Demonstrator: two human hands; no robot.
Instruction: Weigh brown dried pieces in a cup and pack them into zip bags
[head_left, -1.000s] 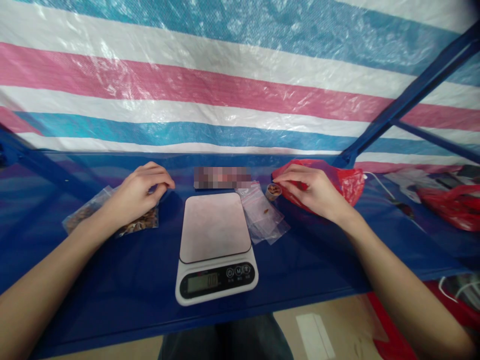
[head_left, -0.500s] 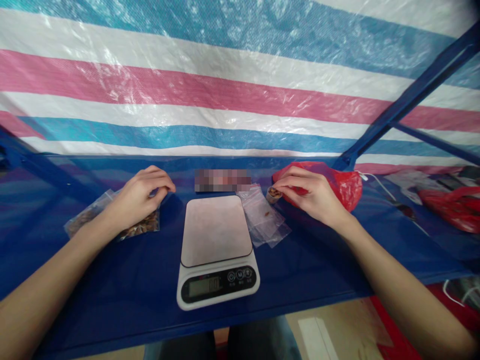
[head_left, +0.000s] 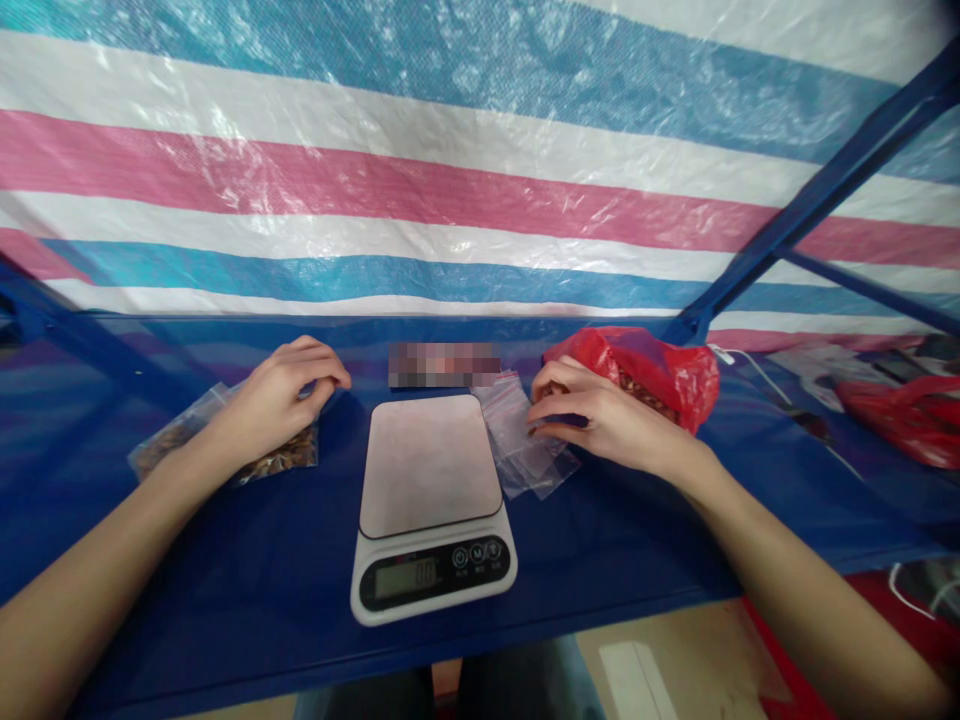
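Observation:
My left hand [head_left: 291,390] rests with fingers loosely curled together and thumb against them, nothing visible in it. Its wrist lies over a clear zip bag of brown dried pieces [head_left: 283,458]. My right hand [head_left: 589,412] pinches a small brown piece [head_left: 534,431] between thumb and finger, at the edge of several clear zip bags [head_left: 517,440]. Behind that hand, a red plastic bag [head_left: 697,375] gapes open, showing brown dried pieces. Between my hands stands a white kitchen scale [head_left: 433,470] with a bare plate; its display appears to read 0.0.
A flat, blurred-out object [head_left: 442,366] lies behind the scale on the blue table [head_left: 300,560]. Farther right are another red bag [head_left: 911,415] and a white cord [head_left: 757,375]. A blue metal frame [head_left: 810,200] and a striped tarp [head_left: 450,170] bound the back.
My right hand has moved left and slightly down from the small cup to the brown piece lying on the zip bags. The cup is now hidden. My left hand stays put.

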